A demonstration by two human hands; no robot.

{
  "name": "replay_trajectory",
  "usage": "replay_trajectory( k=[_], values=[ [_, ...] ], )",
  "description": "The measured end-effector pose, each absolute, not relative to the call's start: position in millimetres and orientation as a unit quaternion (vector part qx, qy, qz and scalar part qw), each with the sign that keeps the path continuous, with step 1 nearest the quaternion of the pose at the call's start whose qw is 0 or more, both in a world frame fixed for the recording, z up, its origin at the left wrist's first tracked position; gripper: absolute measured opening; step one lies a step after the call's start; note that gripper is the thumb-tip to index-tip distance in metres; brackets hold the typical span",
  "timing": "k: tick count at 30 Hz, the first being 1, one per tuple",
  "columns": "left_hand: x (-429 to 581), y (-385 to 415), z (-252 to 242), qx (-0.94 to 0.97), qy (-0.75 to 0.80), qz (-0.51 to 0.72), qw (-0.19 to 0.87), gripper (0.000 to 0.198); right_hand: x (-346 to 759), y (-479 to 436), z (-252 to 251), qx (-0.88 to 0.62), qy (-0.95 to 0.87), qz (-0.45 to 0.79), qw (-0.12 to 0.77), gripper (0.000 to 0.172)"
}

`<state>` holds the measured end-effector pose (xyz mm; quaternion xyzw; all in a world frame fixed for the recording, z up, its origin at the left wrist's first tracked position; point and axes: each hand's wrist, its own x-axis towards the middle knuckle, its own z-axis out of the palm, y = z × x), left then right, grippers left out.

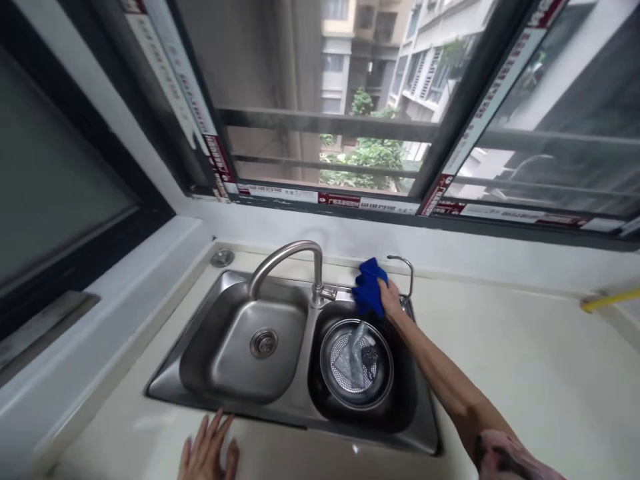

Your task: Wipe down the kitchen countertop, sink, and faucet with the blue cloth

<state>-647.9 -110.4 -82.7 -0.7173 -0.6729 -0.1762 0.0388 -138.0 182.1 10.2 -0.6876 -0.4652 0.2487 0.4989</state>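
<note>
**A:** Head view first. What is the right hand (389, 293) doing?

**B:** It is just right of the middle of the frame. Its fingers are squeezed shut on a blue cloth (369, 285). The cloth is bunched up and pressed on the back edge of the sink (200, 380).

**A:** What is next to it?

**B:** The big bent tap (295, 263) is just to the left. A thin small tap (406, 273) is just behind the hand. Below the hand, in the right bowl of the sink, sits a round metal strainer basket (357, 363) with something clear and crinkly inside.

**A:** And the left hand (209, 453)?

**B:** It is at the bottom of the frame. It lies flat on the pale table (525, 373), fingers spread apart, holding nothing. It is near the front edge of the sink.

**A:** What is up top?

**B:** A window (360, 100) with buildings and green trees outside.
</note>
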Motion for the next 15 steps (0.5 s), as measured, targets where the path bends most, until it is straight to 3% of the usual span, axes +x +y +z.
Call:
replay_trajectory(
  k=[4,8,11,15],
  values=[
    [-645.8,-109.8,-82.8,-0.728,-0.651,-0.194,0.087,0.05,-146.3,172.9,79.9,-0.589,-0.368,0.346,0.63,0.059],
    [-642.3,-108.9,-82.9,-0.731,-0.638,-0.21,0.119,0.048,-187.8,174.9,171.4,-0.467,-0.462,0.271,0.703,0.054],
    [-640.4,-108.7,-83.2,-0.732,-0.636,-0.206,0.128,0.047,-239.4,179.7,218.8,-0.397,-0.615,0.146,0.666,0.046],
    [-638.1,-109.3,-83.1,-0.724,-0.646,-0.2,0.135,0.046,-316.2,192.1,227.7,-0.333,-0.795,-0.015,0.506,0.042]
  ],
)
